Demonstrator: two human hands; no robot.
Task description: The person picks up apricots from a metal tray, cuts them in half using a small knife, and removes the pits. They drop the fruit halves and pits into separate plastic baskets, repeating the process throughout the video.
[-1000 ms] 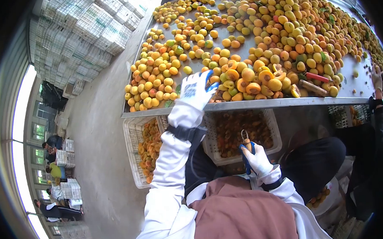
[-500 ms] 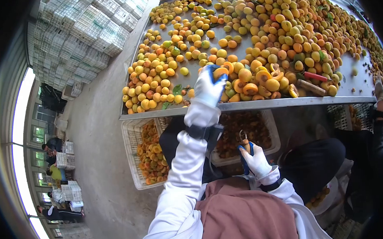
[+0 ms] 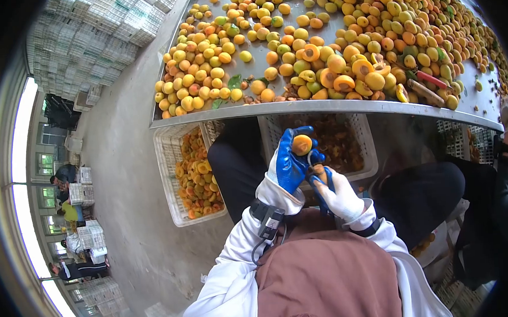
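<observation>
My left hand [image 3: 288, 167], in a blue-coated white glove, is turned palm up in front of my lap with its fingers curled round an apricot [image 3: 301, 145]. Close beside it, my right hand [image 3: 342, 195], also gloved, grips a pitting tool with a wooden handle [image 3: 319, 170]. The tool's curved metal tip points up toward the left hand's fingers, just below the apricot. Behind both hands, under the table edge, stands a white crate [image 3: 368, 148] with cut, dark orange fruit in it.
A metal sorting table [image 3: 320, 106] lies ahead, heaped with apricots, some halved. Two more tools, one red-handled [image 3: 432, 79], rest near its edge. A second crate [image 3: 173, 190] of apricot halves stands at left. Stacked crates [image 3: 90, 46] and people are farther left; another person sits at right.
My left hand has come back from the table's fruit to my lap with an apricot, turning palm up. My right hand has stayed low, bringing the tool's tip beside it. The view has shifted slightly.
</observation>
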